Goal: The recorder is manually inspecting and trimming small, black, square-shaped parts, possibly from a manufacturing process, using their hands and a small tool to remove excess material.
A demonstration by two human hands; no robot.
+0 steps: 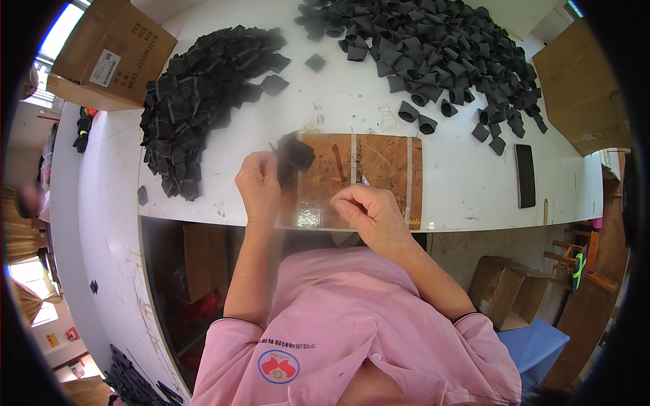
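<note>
My left hand [259, 184] is closed at the left edge of a worn brown board [387, 166], its fingertips pinching dark, blurred black fabric pieces [295, 153]. The pieces overlap the board's upper left corner, and how many there are I cannot tell. Over the board's lower middle is my right hand [369, 211], with thumb and fingers pressed together. Whatever it may hold is too small to make out; a small pale tip [365, 180] shows just above its knuckles. Pale strips cross the board lengthwise, and clear shiny tape [309, 215] lies at its near edge.
A heap of flat black pieces [196, 95] lies at left, and a heap of rolled black loops [433, 54] at far right. Cardboard boxes [108, 51] [586, 88] flank the white table [325, 101]. A dark phone [525, 176] lies at right. Below stands an open carton [508, 291].
</note>
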